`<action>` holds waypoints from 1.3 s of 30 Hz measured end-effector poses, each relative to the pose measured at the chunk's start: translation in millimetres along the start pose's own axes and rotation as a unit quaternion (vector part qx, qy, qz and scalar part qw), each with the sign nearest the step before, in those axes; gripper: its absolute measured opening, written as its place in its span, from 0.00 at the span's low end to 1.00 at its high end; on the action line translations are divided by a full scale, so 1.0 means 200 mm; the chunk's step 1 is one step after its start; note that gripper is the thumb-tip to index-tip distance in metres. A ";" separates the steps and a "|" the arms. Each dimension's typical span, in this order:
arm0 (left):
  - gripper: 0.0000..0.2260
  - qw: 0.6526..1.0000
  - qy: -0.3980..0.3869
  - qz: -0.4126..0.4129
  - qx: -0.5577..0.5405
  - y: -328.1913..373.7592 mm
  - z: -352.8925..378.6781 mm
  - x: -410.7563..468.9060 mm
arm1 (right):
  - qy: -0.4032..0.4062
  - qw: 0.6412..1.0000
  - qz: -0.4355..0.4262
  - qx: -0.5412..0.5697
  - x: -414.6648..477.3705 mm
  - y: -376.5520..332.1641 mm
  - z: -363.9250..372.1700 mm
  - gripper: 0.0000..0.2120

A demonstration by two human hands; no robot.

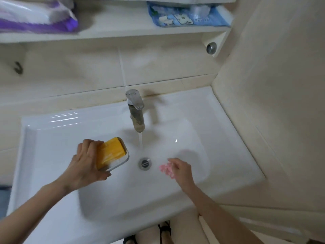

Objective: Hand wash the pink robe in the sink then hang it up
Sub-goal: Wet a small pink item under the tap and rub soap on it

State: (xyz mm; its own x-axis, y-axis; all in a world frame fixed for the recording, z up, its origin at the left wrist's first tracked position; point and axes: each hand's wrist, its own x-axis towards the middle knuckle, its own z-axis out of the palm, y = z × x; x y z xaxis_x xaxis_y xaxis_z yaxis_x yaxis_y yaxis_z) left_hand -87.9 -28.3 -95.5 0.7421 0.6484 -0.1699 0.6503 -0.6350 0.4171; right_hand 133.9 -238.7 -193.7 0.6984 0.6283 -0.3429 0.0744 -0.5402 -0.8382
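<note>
A white sink [219,138] fills the middle of the head view. Water runs from the chrome faucet [136,111] toward the drain [145,163]. My left hand [84,164] grips a white soap dish [121,162] holding a yellow soap bar [110,152], tilted over the basin's left side. My right hand [181,169] is low in the basin, right of the drain, holding a small pink bundle of cloth [166,169] in its fingers. The bundle is blurred and mostly hidden by the hand.
A shelf [114,30] above the sink carries a purple-and-white pack [35,16] at the left and a blue pack [186,14] at the right. A hook [18,67] sits on the tiled wall at left. A wall closes the right side.
</note>
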 end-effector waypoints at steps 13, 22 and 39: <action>0.50 0.999 0.011 -0.050 -0.009 -0.09 -0.02 -0.14 | -0.159 0.862 0.184 0.444 0.51 -0.37 0.55 0.11; 0.48 0.999 0.031 -0.037 -0.023 -0.11 -0.01 -0.14 | -0.182 0.859 0.252 0.408 0.51 -0.38 0.47 0.06; 0.48 0.999 0.010 -0.034 -0.021 -0.10 -0.07 -0.12 | 0.004 0.951 -0.204 -0.234 0.28 -0.84 0.17 0.30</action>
State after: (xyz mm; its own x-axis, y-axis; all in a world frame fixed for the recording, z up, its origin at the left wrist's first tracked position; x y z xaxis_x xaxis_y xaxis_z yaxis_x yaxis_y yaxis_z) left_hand -120.9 -25.7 -86.6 0.6922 0.6987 -0.1809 0.6917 -0.5707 0.4425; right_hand 137.2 -94.0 -87.0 0.5489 0.8355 -0.0257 0.6470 -0.4440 -0.6199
